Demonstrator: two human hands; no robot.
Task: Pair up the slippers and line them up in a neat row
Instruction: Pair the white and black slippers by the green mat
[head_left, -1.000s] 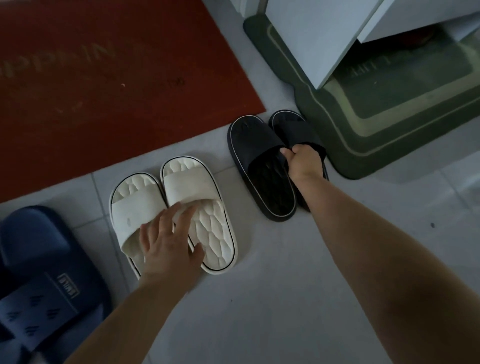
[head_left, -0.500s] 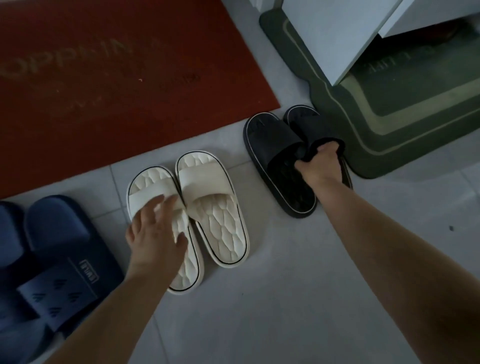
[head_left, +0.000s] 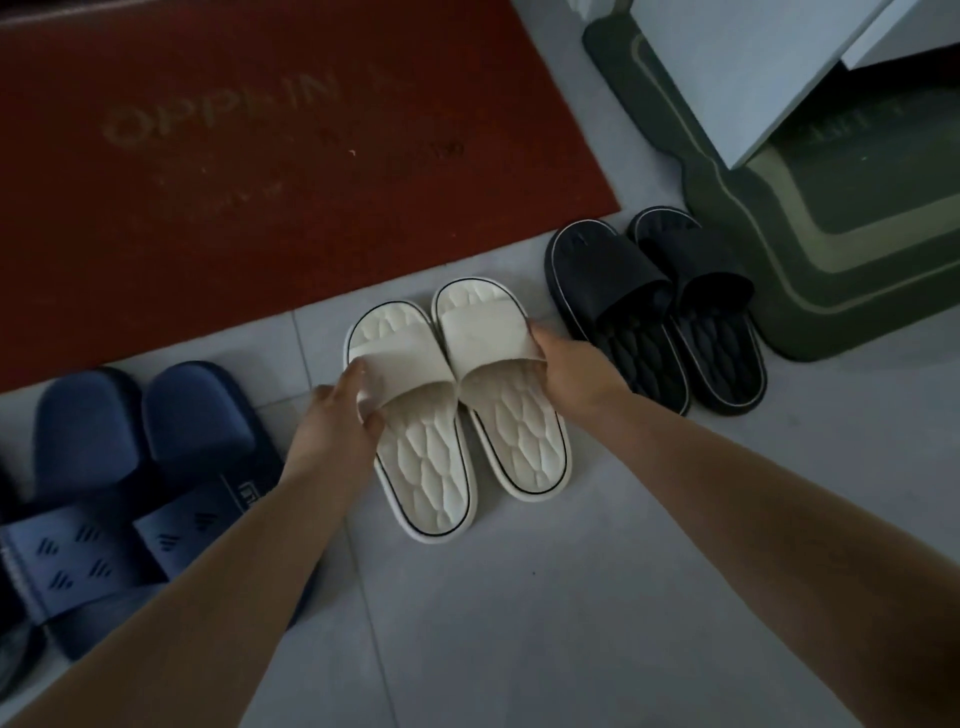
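Note:
Two cream slippers lie side by side on the grey tile floor. My left hand (head_left: 332, 426) pinches the strap of the left cream slipper (head_left: 415, 447). My right hand (head_left: 571, 374) grips the strap edge of the right cream slipper (head_left: 498, 384). To the right stands a black pair, the left black slipper (head_left: 618, 312) touching the right black slipper (head_left: 701, 306), both free of my hands. At the far left lies a blue pair (head_left: 130, 467), toes pointing away from me.
A red doormat (head_left: 260, 156) covers the floor behind the slippers. A green mat (head_left: 831, 249) lies at the right under a white cabinet (head_left: 727, 67). Bare grey tiles (head_left: 545, 623) spread in front of me.
My right hand let go of the black slipper and moved left onto the right cream slipper. My left hand shifted from the cream slipper's sole to its strap. The view panned left.

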